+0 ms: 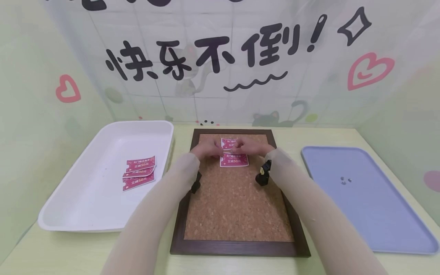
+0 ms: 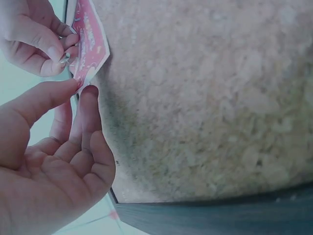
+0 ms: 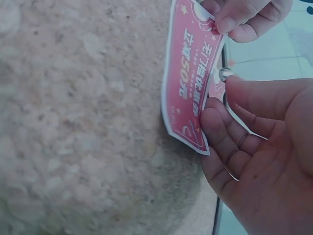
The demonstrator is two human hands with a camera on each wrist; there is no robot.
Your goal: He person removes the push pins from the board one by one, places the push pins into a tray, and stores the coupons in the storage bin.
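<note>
A pink paper coupon lies over the upper part of a cork board. My left hand pinches its upper left corner between thumb and forefinger, and the paper bows slightly in the left wrist view. Between the thumb and forefinger of my right hand is a small shiny thumbtack, near the coupon's upper edge. Other fingers of that hand touch the coupon's edge. A second pink coupon sits above on the board, partly hidden by the hands.
To the left stands a white tray with several overlapping pink coupons. A blue-lilac tray on the right holds a few small shiny thumbtacks. A dark frame edges the cork board. Behind is a printed curtain.
</note>
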